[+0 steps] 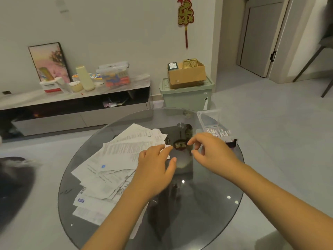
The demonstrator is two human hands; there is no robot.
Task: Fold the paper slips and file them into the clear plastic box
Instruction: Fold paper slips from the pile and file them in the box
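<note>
A loose heap of white printed paper slips [115, 159] covers the left half of the round dark glass table [207, 204]. My left hand [155, 170] lies palm down on the heap's right edge, fingers straight, touching the top slip. My right hand [214, 152] hovers over the bare glass to the right, fingers loosely curled, holding nothing. The clear plastic box [214, 127] stands at the table's far right edge with its lid up; several folded slips stand inside it, just beyond my right hand.
A low TV cabinet [75, 98] with boxes and bottles runs along the back wall. A green storage bin [187, 94] carrying a cardboard box stands just behind the table. A dark blurred shape [14, 186] lies on the floor to the left.
</note>
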